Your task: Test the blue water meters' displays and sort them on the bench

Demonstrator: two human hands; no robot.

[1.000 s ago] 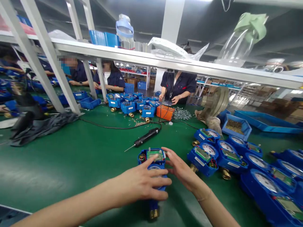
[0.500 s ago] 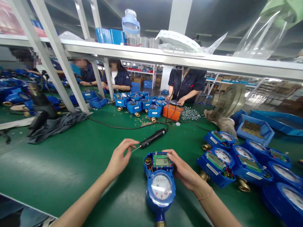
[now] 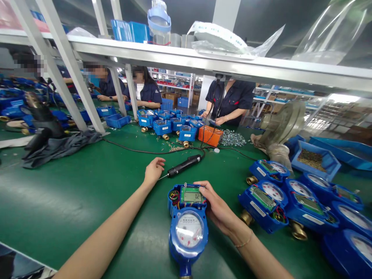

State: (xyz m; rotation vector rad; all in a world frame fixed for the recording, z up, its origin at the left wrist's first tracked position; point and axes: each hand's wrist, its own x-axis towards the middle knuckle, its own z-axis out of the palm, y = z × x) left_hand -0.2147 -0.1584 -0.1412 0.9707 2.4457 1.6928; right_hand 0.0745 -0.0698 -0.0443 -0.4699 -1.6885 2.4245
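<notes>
A blue water meter (image 3: 188,232) lies before me on the green bench, its round dial facing up. Its upper housing is uncovered, showing a green circuit board with a small lit-digit display (image 3: 192,197) and coloured wires. My right hand (image 3: 217,207) grips the housing's right side, with fingers over the top edge by the display. Farther forward, my left hand (image 3: 154,171) is loosely curled with fingers apart, beside the bit of a black electric screwdriver (image 3: 184,166). The screwdriver lies on the bench; I see nothing in the left hand.
Several open blue meters (image 3: 264,201) stand at the right, near a blue bin of small screws (image 3: 312,159). Across the bench are more meters (image 3: 162,127), an orange box (image 3: 210,135) and a co-worker (image 3: 229,100). A white shelf (image 3: 174,52) spans overhead; a cable (image 3: 139,155) crosses behind the screwdriver.
My left hand has moved forward past the screwdriver's tip, its fingers more curled. My right hand stays on the water meter. The view has tilted down slightly. The co-worker's hands have shifted.
</notes>
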